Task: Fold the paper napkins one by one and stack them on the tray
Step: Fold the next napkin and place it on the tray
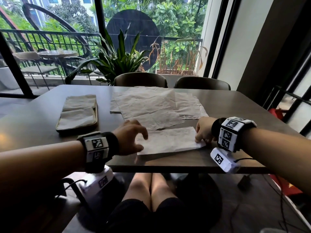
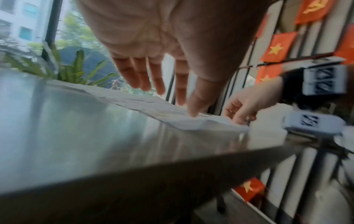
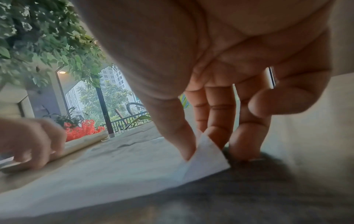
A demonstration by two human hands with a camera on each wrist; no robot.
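the head view shows the whole dark table [image 1: 218, 101]: a half-folded napkin [image 1: 170, 140] near the front edge, flat crinkled napkins [image 1: 144, 103] behind it, and a beige tray [image 1: 94, 122] with folded napkins [image 1: 77, 115] at the left. only the right wrist view shows the right hand [image 3: 220, 91] pinching the thin paper corner between thumb and fingers. the left hand [image 2: 153, 45] has relaxed, spread fingers, with the thumb tip on the napkin.

Creased matt paper napkin [image 1: 168, 140] near edge; crumpled paper sheets [image 1: 151, 105] beyond; glossy smooth dark tabletop [image 1: 42, 120]; tan tray [image 1: 96, 115] left, material unclear.
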